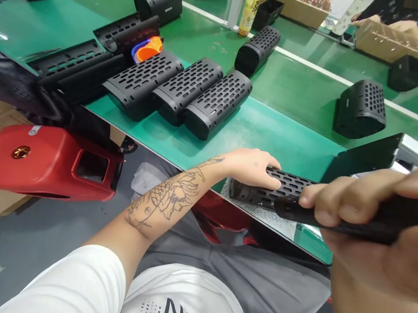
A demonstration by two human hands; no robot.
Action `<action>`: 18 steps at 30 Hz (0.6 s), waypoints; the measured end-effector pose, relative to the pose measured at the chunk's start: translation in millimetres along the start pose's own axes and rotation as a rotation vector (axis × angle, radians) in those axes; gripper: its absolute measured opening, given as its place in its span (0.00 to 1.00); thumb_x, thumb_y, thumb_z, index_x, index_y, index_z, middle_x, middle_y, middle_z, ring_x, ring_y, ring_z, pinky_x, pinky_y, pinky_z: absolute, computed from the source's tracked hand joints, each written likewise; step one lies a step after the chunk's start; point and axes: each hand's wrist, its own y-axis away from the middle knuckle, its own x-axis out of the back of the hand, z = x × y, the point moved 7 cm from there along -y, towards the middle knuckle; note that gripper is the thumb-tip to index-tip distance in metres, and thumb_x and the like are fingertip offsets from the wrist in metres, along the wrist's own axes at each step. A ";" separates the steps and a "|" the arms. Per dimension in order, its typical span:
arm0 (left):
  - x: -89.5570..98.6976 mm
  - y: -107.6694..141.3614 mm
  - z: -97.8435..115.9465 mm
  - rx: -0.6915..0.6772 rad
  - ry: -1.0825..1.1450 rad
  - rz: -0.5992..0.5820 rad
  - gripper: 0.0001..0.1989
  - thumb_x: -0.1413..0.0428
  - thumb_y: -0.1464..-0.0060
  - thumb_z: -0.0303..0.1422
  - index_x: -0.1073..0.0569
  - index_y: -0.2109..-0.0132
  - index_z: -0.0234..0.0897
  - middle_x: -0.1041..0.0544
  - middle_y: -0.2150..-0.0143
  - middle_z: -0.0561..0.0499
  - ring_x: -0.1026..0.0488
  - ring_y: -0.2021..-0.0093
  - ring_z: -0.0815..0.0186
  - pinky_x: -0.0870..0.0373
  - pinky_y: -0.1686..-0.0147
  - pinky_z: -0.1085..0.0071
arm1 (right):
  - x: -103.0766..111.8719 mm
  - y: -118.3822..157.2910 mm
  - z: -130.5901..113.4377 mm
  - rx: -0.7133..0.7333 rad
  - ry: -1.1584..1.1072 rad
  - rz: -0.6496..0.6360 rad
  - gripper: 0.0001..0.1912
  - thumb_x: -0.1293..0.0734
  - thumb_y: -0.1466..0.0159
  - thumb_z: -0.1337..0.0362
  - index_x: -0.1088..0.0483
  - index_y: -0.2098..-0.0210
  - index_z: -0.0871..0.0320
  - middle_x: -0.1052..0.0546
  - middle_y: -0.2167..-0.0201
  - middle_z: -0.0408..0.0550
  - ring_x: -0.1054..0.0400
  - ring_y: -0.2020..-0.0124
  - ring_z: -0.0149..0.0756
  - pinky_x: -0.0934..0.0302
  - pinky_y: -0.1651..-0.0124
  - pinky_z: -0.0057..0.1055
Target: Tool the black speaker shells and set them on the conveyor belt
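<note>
A black speaker-like housing [293,182] with rows of slots lies at the table's front edge, on a sheet of bubble wrap [274,217]. My left hand [256,166] rests over its left end, thumb and fingers gripping it. In the right foreground my right hand [372,217] is wrapped round a black electric screwdriver [416,212], held nearly level. Its narrower front end points left, over the housing. Where its tip meets the housing I cannot make out.
Several slotted black housings [219,100] lie left of centre. Beside them are open half shells [125,31] and an orange-blue roll [148,49]. A black panel [365,159] leans at right. A yellow bottle [252,6] stands behind; a red stool [47,161] is at lower left.
</note>
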 end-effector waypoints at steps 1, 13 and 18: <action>-0.3 0.1 1.5 -0.015 0.009 -0.004 0.33 0.44 0.40 0.51 0.21 0.33 0.44 0.18 0.34 0.49 0.20 0.39 0.54 0.24 0.44 0.66 | -18.5 -4.1 -1.3 0.016 -0.023 -0.036 0.19 0.17 0.41 0.46 0.20 0.60 0.49 0.25 0.76 0.41 0.30 0.79 0.40 0.25 0.73 0.47; -0.2 2.1 3.1 -0.054 0.104 -0.034 0.24 0.41 0.43 0.52 0.17 0.47 0.45 0.13 0.47 0.49 0.19 0.53 0.55 0.26 0.61 0.62 | -52.2 -5.4 14.5 -0.038 -0.073 -0.220 0.16 0.18 0.39 0.55 0.27 0.64 0.52 0.26 0.79 0.38 0.33 0.82 0.34 0.29 0.77 0.38; -1.4 2.3 2.4 -0.058 0.137 -0.029 0.24 0.40 0.45 0.49 0.17 0.44 0.47 0.13 0.48 0.50 0.19 0.53 0.54 0.25 0.58 0.61 | -57.2 -3.5 21.8 -0.060 -0.136 -0.316 0.14 0.19 0.37 0.59 0.26 0.62 0.52 0.26 0.79 0.37 0.33 0.82 0.32 0.30 0.77 0.35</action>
